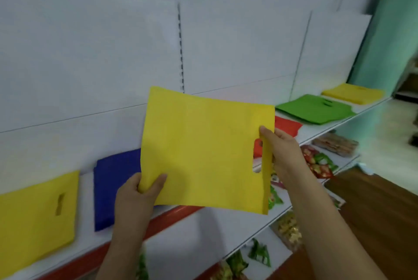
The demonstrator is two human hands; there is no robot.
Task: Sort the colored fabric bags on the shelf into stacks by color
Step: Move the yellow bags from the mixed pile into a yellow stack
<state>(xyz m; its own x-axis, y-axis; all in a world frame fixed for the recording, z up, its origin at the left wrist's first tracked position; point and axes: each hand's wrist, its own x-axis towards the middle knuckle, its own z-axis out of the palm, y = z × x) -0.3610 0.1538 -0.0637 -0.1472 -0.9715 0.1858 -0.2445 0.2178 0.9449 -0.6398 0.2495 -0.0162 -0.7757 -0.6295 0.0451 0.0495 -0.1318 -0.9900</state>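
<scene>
White shelf (pixel 321 129) with red front edge, yellow bag (pixel 34 216) flat at left, blue bag (pixel 113 187) beside it, red bag (pixel 287 126), green stack (pixel 314 110), yellow stack (pixel 352 93) at far right

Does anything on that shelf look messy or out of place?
Mildly. Yellow bags sit in two separate spots: one at the far left and a stack at the far right. The green pile is fanned unevenly. Nothing looks damaged or spilled.

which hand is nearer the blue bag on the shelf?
Left. The left hand grips the held yellow bag right beside the blue bag; the right hand is further right.
</scene>
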